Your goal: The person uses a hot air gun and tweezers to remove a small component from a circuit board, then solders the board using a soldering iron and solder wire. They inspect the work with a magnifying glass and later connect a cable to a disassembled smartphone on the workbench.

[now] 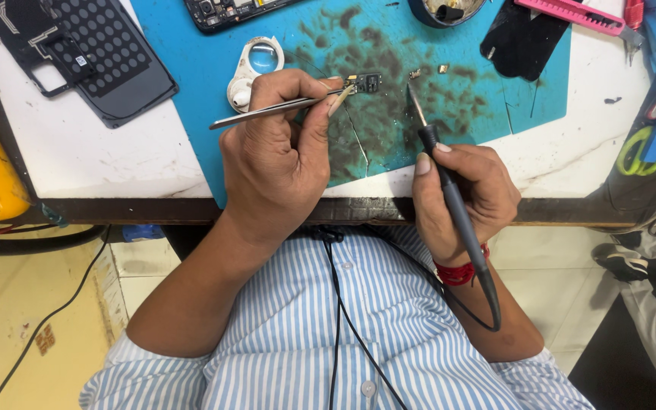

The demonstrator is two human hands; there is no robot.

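My left hand [275, 163] pinches a pair of metal tweezers [279, 110] between thumb and fingers. Their tips clamp a small circuit part [366, 82] and press it against the blue work mat [191, 91], which keeps the piece from sliding. My right hand [461, 199] is wrapped around the dark handle of a soldering iron [449, 190], held like a pen. Its thin tip points up the mat and stops just beside the part, apart from it; the low grip lets the wrist rest at the tabletop's [77, 152] near edge. A red thread band [458, 272] circles that wrist, and the iron's cable runs back over my striped shirt [343, 334].

The part lies near the middle of the mat, on a patch darkened with stains. Two tiny gold pieces [428, 71] sit just right of it. A white ring-shaped holder [254, 67] lies to its left on the mat. An opened phone [229, 11] is at the mat's far edge, and a black phone back cover [93, 57] occupies the far left corner of the tabletop. A pink utility knife [571, 14] rests toward the far right corner.
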